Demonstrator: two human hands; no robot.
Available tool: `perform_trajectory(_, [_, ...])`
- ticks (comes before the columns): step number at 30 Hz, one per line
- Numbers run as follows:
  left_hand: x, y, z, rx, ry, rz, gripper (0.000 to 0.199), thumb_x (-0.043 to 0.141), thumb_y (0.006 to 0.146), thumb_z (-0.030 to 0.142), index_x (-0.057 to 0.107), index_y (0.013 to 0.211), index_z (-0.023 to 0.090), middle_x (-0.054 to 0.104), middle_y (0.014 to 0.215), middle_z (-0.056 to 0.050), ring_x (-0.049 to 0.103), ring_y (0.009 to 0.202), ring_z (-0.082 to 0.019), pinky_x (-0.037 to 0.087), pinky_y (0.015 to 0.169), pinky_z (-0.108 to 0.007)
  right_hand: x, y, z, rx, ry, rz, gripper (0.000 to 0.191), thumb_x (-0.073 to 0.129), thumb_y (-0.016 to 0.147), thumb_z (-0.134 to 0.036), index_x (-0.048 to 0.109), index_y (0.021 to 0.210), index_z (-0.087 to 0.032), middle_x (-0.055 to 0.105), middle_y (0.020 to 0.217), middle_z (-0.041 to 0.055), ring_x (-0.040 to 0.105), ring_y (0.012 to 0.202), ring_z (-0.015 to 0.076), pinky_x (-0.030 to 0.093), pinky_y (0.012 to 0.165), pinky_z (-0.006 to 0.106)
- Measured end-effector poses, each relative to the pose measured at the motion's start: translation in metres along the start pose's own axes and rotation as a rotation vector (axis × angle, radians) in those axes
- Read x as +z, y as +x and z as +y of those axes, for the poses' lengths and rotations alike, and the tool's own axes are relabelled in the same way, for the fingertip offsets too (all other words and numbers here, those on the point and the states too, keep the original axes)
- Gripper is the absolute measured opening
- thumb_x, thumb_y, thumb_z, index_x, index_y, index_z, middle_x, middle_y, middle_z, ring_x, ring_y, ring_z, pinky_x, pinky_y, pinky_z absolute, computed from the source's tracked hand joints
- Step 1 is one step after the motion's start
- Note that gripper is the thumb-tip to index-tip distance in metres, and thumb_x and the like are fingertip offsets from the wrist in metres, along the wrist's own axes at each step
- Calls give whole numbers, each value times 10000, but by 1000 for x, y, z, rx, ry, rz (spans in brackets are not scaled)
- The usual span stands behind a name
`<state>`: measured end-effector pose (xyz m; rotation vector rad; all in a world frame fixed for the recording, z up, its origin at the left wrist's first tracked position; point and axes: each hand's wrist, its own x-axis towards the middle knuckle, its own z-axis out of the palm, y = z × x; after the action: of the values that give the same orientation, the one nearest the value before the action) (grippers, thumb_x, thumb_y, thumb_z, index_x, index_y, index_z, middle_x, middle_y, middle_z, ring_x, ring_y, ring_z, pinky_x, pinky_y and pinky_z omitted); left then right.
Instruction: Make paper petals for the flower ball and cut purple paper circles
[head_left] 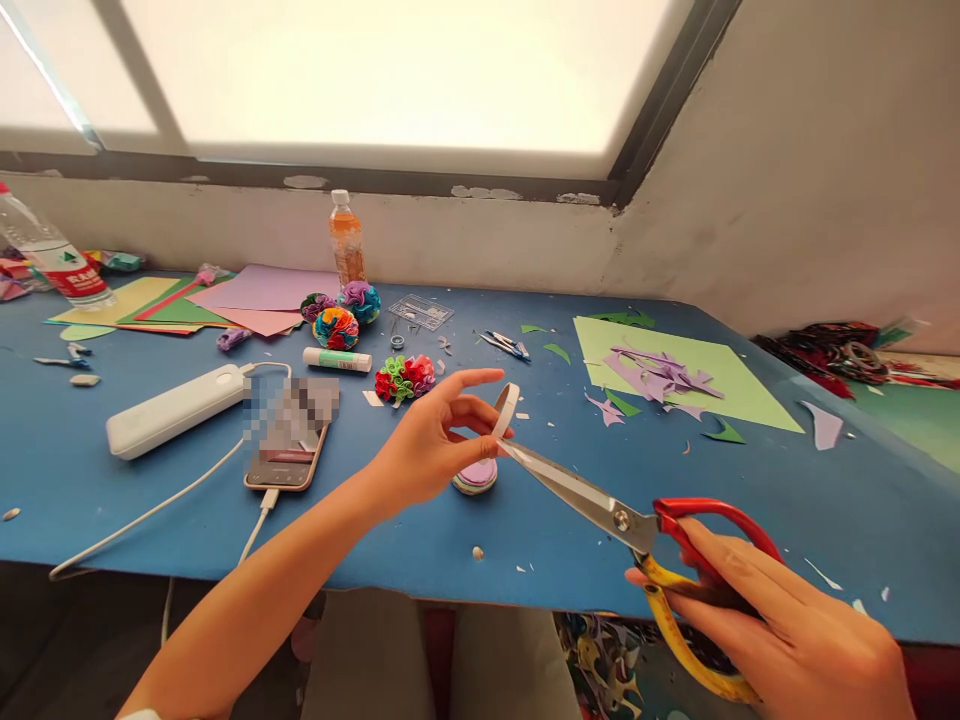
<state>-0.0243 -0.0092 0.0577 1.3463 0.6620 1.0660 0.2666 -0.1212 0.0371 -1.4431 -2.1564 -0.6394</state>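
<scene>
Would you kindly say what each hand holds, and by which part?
Left hand: a white ring, by its lower edge; right hand: scissors, by the handles.

Left hand (427,440) pinching white ring (508,408); right hand (795,615) holding red-and-yellow-handled scissors (577,493) (pointed toward ring)

On the left side of the blue table (390,550), a white power bank (176,412) lies near a phone (289,465) – its screen partly blurred – with a white plug (269,499) in its lower end. Further back I see flat coloured sheets (255,290) – lilac, green, yellow, pink – beside a red-labelled bottle (64,268). A bottle of orange drink (347,245) stands by the wall (480,235), under a bright window (405,80).
</scene>
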Motion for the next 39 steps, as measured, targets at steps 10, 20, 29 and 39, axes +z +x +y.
perform_trajectory(10, [-3, 6, -10, 85, 73, 128, 421, 766, 720, 258, 680, 1122, 169, 691, 864, -31, 658, 837, -153, 565, 735, -280, 13, -5, 22, -53, 20, 41, 208, 544, 867, -255, 745, 886, -305, 748, 930, -23, 710, 667, 204, 574, 599, 287])
perform_trajectory(20, [-30, 36, -28, -128, 299, 285, 277, 634, 838, 195, 587, 1099, 116, 689, 881, -64, 669, 802, -135, 564, 748, -292, 30, 75, 33, -258, -317, 230, 319, 526, 927, -381, 737, 932, -141, 756, 823, 63, 709, 690, 164, 403, 459, 225])
perform_trajectory(29, [-44, 34, -34, 224, 860, 355, 249, 658, 842, 267, 648, 1083, 207, 645, 1146, -77, 641, 925, -167, 529, 769, -265, 67, 111, 33, -254, -281, 135, 430, 529, 909, -477, 743, 959, -107, 722, 680, 80, 659, 580, 145, 250, 391, 224])
perform_trajectory(39, [-42, 30, -39, 479, 1150, 249, 185, 533, 926, 260, 686, 872, 172, 692, 851, -50, 618, 781, -131, 488, 690, -215, 78, 99, 23, -378, -248, 219, 313, 530, 926, -368, 705, 927, -109, 681, 627, 31, 621, 542, 118, 304, 442, 224])
